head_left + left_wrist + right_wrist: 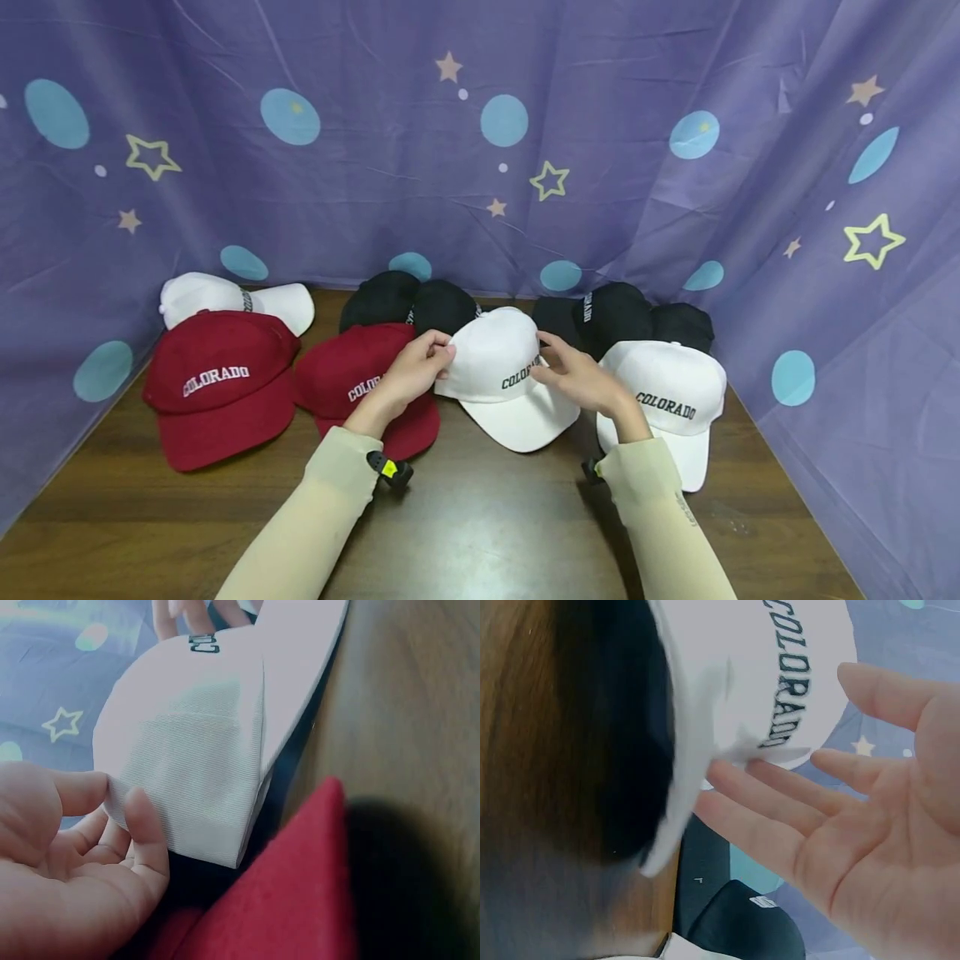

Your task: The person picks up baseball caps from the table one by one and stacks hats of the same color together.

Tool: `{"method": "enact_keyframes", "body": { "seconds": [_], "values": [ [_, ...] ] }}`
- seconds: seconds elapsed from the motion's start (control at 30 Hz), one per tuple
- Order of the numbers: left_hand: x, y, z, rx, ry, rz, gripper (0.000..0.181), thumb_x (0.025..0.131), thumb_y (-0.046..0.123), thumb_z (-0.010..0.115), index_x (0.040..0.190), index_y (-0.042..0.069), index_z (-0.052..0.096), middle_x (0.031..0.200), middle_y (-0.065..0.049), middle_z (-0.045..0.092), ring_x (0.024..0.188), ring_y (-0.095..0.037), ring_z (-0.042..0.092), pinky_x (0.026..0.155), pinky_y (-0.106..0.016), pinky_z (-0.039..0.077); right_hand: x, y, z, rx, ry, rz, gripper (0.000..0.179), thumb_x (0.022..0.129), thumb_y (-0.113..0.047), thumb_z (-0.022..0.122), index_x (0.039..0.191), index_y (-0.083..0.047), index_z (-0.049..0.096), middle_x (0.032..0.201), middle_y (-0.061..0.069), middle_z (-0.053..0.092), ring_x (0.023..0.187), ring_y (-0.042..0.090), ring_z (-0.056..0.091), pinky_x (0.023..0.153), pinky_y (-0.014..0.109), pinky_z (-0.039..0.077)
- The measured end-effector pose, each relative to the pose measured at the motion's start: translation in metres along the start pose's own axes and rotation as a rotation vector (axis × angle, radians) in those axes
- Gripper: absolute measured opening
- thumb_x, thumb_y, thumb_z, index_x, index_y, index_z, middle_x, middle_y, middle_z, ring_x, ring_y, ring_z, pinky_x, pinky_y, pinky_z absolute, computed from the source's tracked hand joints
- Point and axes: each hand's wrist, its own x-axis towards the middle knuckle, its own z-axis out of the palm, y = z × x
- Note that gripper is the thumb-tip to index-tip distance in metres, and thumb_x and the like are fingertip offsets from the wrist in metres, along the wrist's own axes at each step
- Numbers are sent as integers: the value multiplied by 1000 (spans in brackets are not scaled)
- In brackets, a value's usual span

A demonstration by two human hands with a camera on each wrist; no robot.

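A white baseball cap [495,350] with dark COLORADO lettering sits mid-table, its brim toward me. At its left side, my left hand [417,367] pinches the fabric between thumb and fingers; the left wrist view shows the hand [90,855] at the edge of the cap [187,750]. My right hand [585,379] is at the cap's other side. In the right wrist view its fingers [765,825] are extended, with tips against the cap [727,682] near the brim, and the thumb stands apart.
Two red caps [217,367] [352,358] stand left, with a white cap [202,296] behind. Several black caps [382,300] [615,317] line the back. Another white cap [663,383] sits right. A purple patterned curtain [420,133] hangs behind the wooden table [480,533].
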Motion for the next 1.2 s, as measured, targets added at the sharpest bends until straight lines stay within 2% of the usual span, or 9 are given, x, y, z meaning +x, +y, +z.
{"method": "enact_keyframes", "body": {
  "seconds": [0.1, 0.27, 0.37, 0.47, 0.57, 0.7, 0.8, 0.97, 1.2],
  "values": [
    [0, 0, -6, 6, -17, 4, 25, 111, 16, 54, 128, -1, 61, 106, -10, 59, 92, -20, 58, 83, -30, 51, -5, -3, 0, -9, -35, 13, 75, 109, -32, 61, 170, -13, 23, 157, 22, 52, 146, 42, 49, 118, 60, 39],
    [-2, 2, -17, 30, -82, -12, 30, 113, 20, 51, 135, 3, 62, 118, -12, 61, 103, -22, 56, 88, -33, 47, -10, -7, -2, -35, -58, 9, 74, 110, -31, 60, 170, -13, 21, 152, 20, 58, 133, 39, 61, 112, 58, 46],
    [-2, 2, -24, 59, -96, -32, 33, 113, 23, 50, 138, 6, 64, 130, -13, 61, 109, -24, 56, 89, -34, 47, -10, -8, -3, -70, -37, -14, 73, 109, -30, 61, 169, -9, 25, 154, 21, 56, 137, 38, 59, 114, 59, 44],
    [-3, 2, -33, 76, -113, -48, 34, 113, 25, 50, 138, 7, 65, 136, -14, 61, 113, -26, 56, 90, -35, 47, -9, -9, -2, -115, 17, -55, 71, 108, -30, 64, 166, -5, 31, 159, 21, 50, 146, 38, 49, 118, 59, 39],
    [-4, 2, -38, 77, -160, -54, 34, 113, 24, 51, 138, 7, 66, 137, -15, 61, 116, -27, 56, 91, -35, 49, -5, -9, 2, -97, 35, -94, 71, 107, -32, 65, 164, -3, 34, 160, 22, 47, 144, 39, 51, 118, 58, 41],
    [-5, 3, -42, 73, -223, -45, 33, 112, 23, 51, 137, 8, 66, 136, -14, 61, 118, -26, 56, 92, -36, 50, -1, -9, 7, -7, 3, -119, 73, 106, -33, 68, 164, -2, 36, 159, 21, 49, 139, 38, 57, 114, 55, 47],
    [-5, 2, -45, 78, -252, -38, 33, 113, 23, 51, 138, 9, 65, 136, -14, 60, 120, -26, 55, 92, -36, 50, 0, -9, 10, 46, -26, -123, 73, 103, -33, 72, 162, -4, 40, 149, 18, 58, 134, 34, 61, 110, 51, 51],
    [-7, 2, -52, 104, -272, -33, 33, 113, 23, 51, 140, 8, 64, 136, -15, 60, 118, -27, 56, 91, -37, 51, 1, -9, 15, 43, -47, -145, 62, 99, -30, 78, 151, -8, 55, 126, 10, 69, 116, 27, 69, 101, 47, 56],
    [-8, 3, -61, 130, -285, -34, 31, 111, 24, 55, 136, 6, 64, 124, -15, 63, 100, -26, 62, 85, -39, 54, 4, -10, 21, 84, -54, -193, 52, 99, -21, 78, 144, -2, 58, 119, 13, 68, 109, 27, 69, 98, 48, 56]
  ]
}}
